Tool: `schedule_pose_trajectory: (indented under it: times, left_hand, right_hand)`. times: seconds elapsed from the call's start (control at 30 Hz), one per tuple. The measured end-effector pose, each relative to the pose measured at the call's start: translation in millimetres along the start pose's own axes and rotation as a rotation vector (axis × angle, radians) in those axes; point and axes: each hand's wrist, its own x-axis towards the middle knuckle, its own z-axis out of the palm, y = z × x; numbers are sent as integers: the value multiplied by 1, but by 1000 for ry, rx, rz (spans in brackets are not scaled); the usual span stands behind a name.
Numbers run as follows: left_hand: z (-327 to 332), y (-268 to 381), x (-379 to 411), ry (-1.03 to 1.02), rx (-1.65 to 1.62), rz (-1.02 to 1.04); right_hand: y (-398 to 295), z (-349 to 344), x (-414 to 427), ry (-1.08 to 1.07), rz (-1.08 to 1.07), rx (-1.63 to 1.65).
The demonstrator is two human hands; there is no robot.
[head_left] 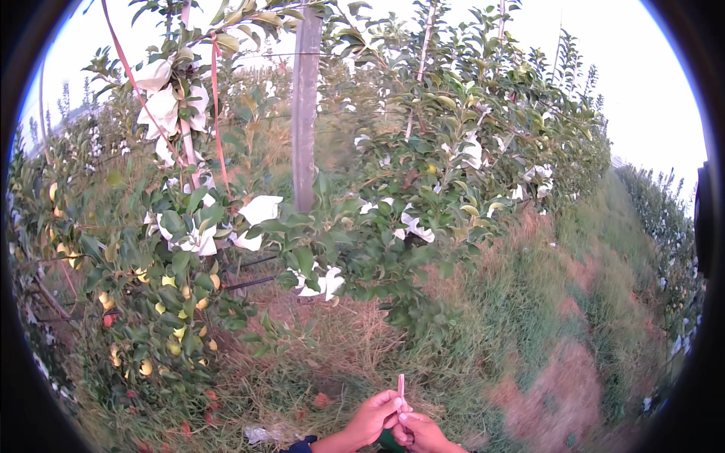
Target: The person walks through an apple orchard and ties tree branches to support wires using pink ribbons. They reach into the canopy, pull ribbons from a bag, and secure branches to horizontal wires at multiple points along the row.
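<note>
Low in the view, my left hand (372, 416) and my right hand (422, 432) meet with fingertips close together. Between them stands a short, narrow pinkish strip (401, 385), its upper end sticking up above the thumbs. Both hands pinch its lower part; the fingers hide how far down it goes, and its material is unclear. Ahead of my hands, a leafy fruit tree branch (351, 243) carries white fruit bags (328, 283), well out of touch.
A grey post (306, 107) rises behind the branches, with dark wires or hoses (249, 282) running sideways. Pink-red ribbons (217, 113) hang at upper left. Pale yellow fruit (146, 367) hangs at left. A grassy strip (566, 317) runs along the right; crumpled plastic (257, 435) lies below.
</note>
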Motion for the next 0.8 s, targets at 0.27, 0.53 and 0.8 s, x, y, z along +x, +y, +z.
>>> schedule_pose_trajectory:
  times: [0.27, 0.53, 0.8]
  left_hand:
    - [-21, 3, 12, -114, -87, -73]
    - [-24, 7, 19, -154, -57, -111]
    - [-12, -8, 24, -81, 0, -140]
  right_hand:
    - [4, -9, 16, -223, -53, -21]
    - [1, -10, 21, -111, 84, 69]
    - [-6, -29, 13, -133, 123, 57]
